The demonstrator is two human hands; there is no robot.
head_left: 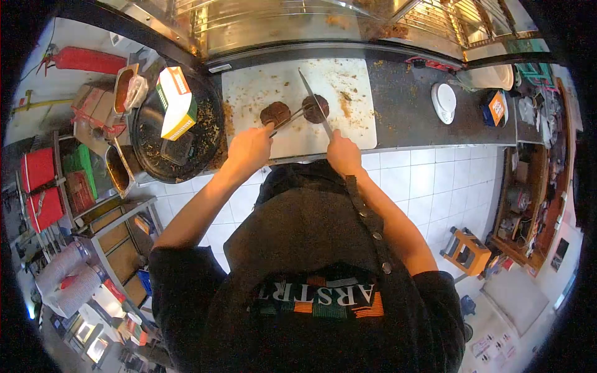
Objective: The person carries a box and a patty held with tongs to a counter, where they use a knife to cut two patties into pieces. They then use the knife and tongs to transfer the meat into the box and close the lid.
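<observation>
Two dark brown round pieces of food lie on a white cutting board (354,118): one (275,113) on the left, one (316,108) on the right. My left hand (250,148) grips a pair of tongs (290,118) whose tips reach between the two pieces, toward the right one. My right hand (343,152) holds a long knife (314,99); its blade runs up and left across the right piece. Crumbs are scattered over the board.
A round black tray (149,137) with crumbs, a green-and-white box (176,102) and a clear container stands left of the board. A dark counter (404,105) to the right carries a white scale (444,101). Behind the board is a glass display case (280,25). Red boxes and cups sit lower left.
</observation>
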